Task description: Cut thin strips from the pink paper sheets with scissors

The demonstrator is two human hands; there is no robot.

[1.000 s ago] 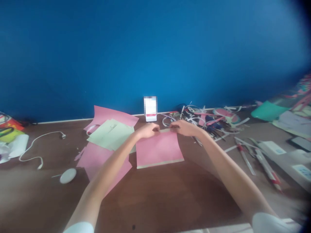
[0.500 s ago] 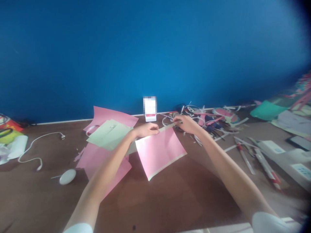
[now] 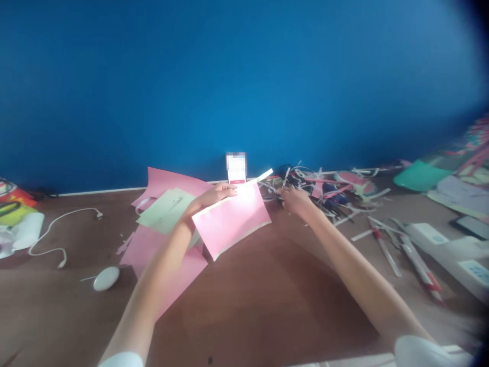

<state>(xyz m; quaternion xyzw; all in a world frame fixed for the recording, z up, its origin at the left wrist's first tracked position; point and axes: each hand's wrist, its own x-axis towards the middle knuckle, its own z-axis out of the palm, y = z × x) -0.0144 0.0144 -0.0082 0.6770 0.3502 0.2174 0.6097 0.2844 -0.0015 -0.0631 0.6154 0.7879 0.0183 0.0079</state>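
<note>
Pink sheet (image 3: 234, 220) — aslant, long axis rising rightward

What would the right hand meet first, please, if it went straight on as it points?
Probably the pale strip jutting from the pink sheet, though depth is unclear.

Craft desk (image 3: 267, 306), coloured sheets (image 3: 235, 224), paper strips (image 3: 362, 235)

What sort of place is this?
Likely a papercraft workspace: the left hand holds a rectangular pink paper sheet, near overlapping pink and pale-green paper sheets and tangled thin white strips.
</note>
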